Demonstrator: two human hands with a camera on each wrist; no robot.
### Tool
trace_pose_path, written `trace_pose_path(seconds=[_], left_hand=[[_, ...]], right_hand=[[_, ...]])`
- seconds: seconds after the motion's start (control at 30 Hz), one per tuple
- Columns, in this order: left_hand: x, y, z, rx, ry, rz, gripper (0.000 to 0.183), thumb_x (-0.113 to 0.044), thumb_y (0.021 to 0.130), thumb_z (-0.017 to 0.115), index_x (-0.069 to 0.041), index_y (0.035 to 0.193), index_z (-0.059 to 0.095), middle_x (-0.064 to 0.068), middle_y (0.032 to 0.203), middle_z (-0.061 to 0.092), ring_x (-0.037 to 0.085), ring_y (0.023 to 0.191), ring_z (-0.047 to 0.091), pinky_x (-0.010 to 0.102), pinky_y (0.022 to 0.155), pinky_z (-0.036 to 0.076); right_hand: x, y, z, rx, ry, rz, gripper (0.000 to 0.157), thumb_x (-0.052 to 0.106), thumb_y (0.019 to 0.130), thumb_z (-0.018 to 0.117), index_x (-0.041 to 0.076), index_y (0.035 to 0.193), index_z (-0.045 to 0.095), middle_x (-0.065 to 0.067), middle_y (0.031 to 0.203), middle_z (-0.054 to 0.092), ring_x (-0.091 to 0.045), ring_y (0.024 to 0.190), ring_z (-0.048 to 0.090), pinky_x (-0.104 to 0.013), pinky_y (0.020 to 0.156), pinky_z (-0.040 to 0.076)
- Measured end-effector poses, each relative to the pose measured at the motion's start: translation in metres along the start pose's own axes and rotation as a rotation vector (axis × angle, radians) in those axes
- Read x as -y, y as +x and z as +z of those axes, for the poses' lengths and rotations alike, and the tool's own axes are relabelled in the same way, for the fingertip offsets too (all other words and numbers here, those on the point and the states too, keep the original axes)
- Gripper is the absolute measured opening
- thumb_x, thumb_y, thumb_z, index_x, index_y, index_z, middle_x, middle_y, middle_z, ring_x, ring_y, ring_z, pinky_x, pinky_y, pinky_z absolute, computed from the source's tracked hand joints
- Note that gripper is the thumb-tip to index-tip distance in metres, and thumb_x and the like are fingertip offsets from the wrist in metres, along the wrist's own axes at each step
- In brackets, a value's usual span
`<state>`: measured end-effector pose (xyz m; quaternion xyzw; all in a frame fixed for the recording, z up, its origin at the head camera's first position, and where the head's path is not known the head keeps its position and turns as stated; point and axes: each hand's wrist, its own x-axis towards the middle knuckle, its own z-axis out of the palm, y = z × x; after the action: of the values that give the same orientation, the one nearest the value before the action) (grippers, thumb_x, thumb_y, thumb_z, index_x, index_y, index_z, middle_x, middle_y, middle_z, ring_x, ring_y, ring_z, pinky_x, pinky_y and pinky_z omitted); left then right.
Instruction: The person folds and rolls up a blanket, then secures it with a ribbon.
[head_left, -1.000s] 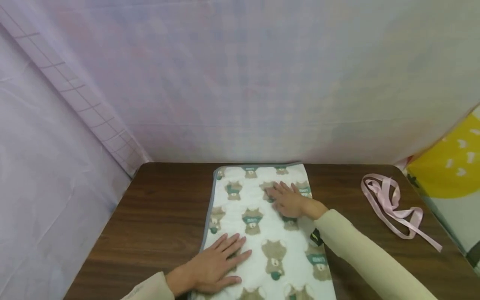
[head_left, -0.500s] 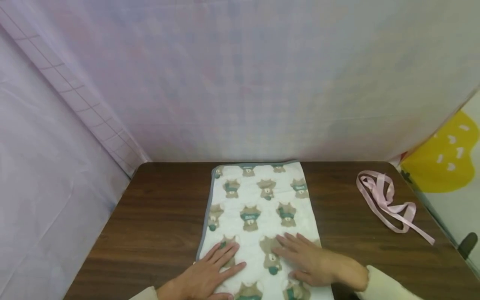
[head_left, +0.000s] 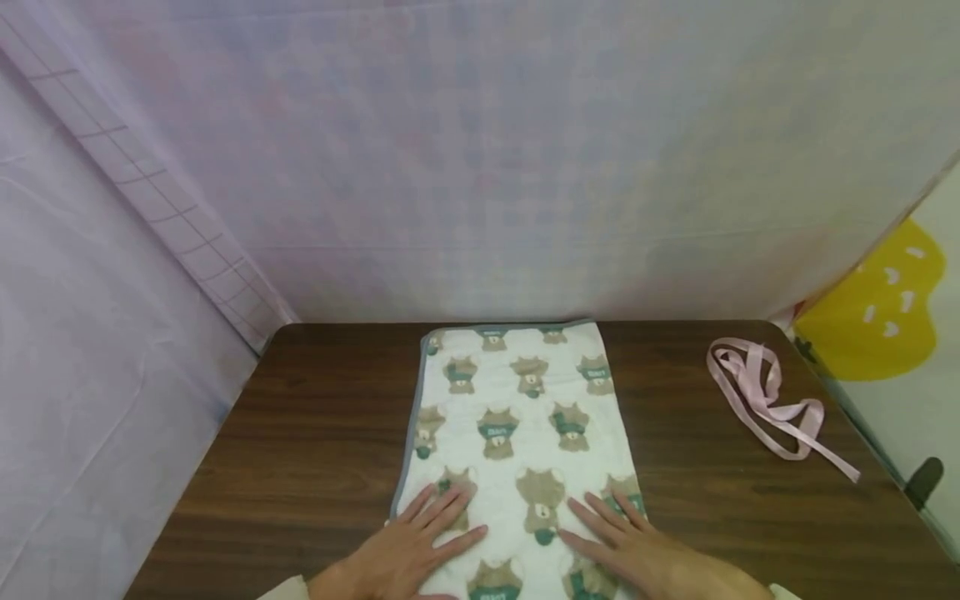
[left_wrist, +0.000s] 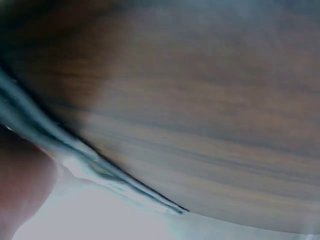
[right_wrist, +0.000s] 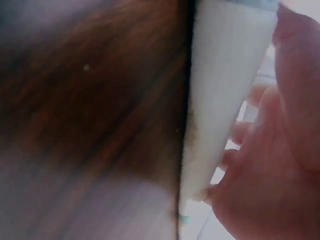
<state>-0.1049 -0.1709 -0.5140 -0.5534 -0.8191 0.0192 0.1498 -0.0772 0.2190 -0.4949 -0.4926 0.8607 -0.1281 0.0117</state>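
Note:
A folded white cloth (head_left: 525, 425), like a towel or small blanket, lies lengthwise on the table. It is printed with brown bears in green and has a grey-blue border along its left and far edges. My left hand (head_left: 401, 546) rests on its near left part, fingers straight and spread. On the near right part lies my right hand (head_left: 637, 546), its fingers also straight and spread. The right wrist view shows the cloth's folded side (right_wrist: 215, 95) beside the right hand (right_wrist: 260, 160). In the left wrist view the layered grey-blue edges (left_wrist: 95, 155) run past the left hand (left_wrist: 22, 185).
A loosely looped pink ribbon (head_left: 765, 404) lies at the right of the dark wooden table (head_left: 315, 433). A pale curtain (head_left: 480, 167) hangs behind the table's far edge, with white sheeting (head_left: 97, 375) at left. A yellow shape (head_left: 877, 317) shows on the right.
My right hand has slid from the far right part of the cloth back toward me, opposite the left hand. The left hand stays on the cloth, slightly nearer me. The view has shifted a little.

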Motion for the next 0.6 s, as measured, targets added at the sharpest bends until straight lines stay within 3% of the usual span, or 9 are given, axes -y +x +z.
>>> trace_pose_path(seconds=[0.07,0.17,0.27,0.33,0.43,0.5,0.6], left_hand=[[-0.003,0.001,-0.002,0.011,-0.009,0.051,0.071,-0.063,0.101,0.028,-0.02,0.158,0.027,0.016,0.158,0.033,0.031,0.144,0.035,0.044,0.122,0.003],[-0.009,0.004,-0.005,0.031,-0.028,0.145,0.074,-0.062,0.1,0.036,-0.018,0.158,0.024,0.011,0.16,0.032,0.027,0.147,0.031,0.04,0.123,0.003],[-0.012,0.005,-0.007,0.058,-0.038,0.2,0.08,-0.062,0.097,0.044,-0.014,0.158,0.025,0.01,0.161,0.031,0.024,0.147,0.031,0.039,0.121,0.014],[-0.012,0.004,-0.006,0.069,-0.024,0.211,0.081,-0.062,0.096,0.045,-0.013,0.157,0.027,0.009,0.16,0.032,0.023,0.146,0.033,0.039,0.118,0.022],[-0.012,0.001,-0.003,0.077,-0.001,0.207,0.081,-0.063,0.097,0.043,-0.014,0.158,0.026,0.009,0.16,0.032,0.023,0.145,0.034,0.04,0.117,0.024],[-0.013,0.0,-0.001,0.072,0.017,0.206,0.08,-0.064,0.097,0.041,-0.014,0.158,0.024,0.009,0.16,0.032,0.023,0.145,0.034,0.04,0.118,0.022],[-0.013,-0.001,0.0,0.065,0.027,0.206,0.081,-0.064,0.097,0.04,-0.014,0.158,0.023,0.009,0.16,0.032,0.023,0.146,0.034,0.04,0.12,0.018]], right_hand=[[0.002,-0.001,0.002,-0.005,-0.061,-0.035,0.078,0.065,0.096,0.041,0.015,0.155,0.033,-0.016,0.163,0.022,-0.01,0.148,-0.022,-0.021,0.11,-0.027],[0.005,-0.001,0.006,-0.06,-0.161,-0.128,0.071,0.061,0.097,0.046,0.016,0.152,0.04,-0.015,0.16,0.03,-0.013,0.15,-0.016,-0.026,0.114,-0.024],[0.009,0.004,0.009,-0.129,-0.234,-0.219,0.066,0.06,0.093,0.055,0.019,0.145,0.051,-0.014,0.148,0.048,-0.021,0.151,0.018,-0.03,0.119,-0.015],[0.01,0.008,0.01,-0.174,-0.244,-0.274,0.061,0.058,0.09,0.061,0.022,0.138,0.058,-0.009,0.138,0.057,-0.023,0.137,0.042,-0.033,0.121,0.007],[0.013,0.012,0.01,-0.213,-0.278,-0.34,0.05,0.054,0.09,0.064,0.024,0.129,0.063,0.0,0.125,0.061,-0.015,0.108,0.055,-0.029,0.1,0.036],[0.015,0.012,0.012,-0.226,-0.297,-0.349,0.046,0.052,0.091,0.063,0.023,0.126,0.064,0.002,0.119,0.06,-0.011,0.103,0.054,-0.026,0.082,0.042],[0.02,0.009,0.015,-0.201,-0.318,-0.319,0.045,0.05,0.093,0.062,0.02,0.126,0.064,0.001,0.118,0.061,-0.011,0.098,0.056,-0.027,0.077,0.046]])
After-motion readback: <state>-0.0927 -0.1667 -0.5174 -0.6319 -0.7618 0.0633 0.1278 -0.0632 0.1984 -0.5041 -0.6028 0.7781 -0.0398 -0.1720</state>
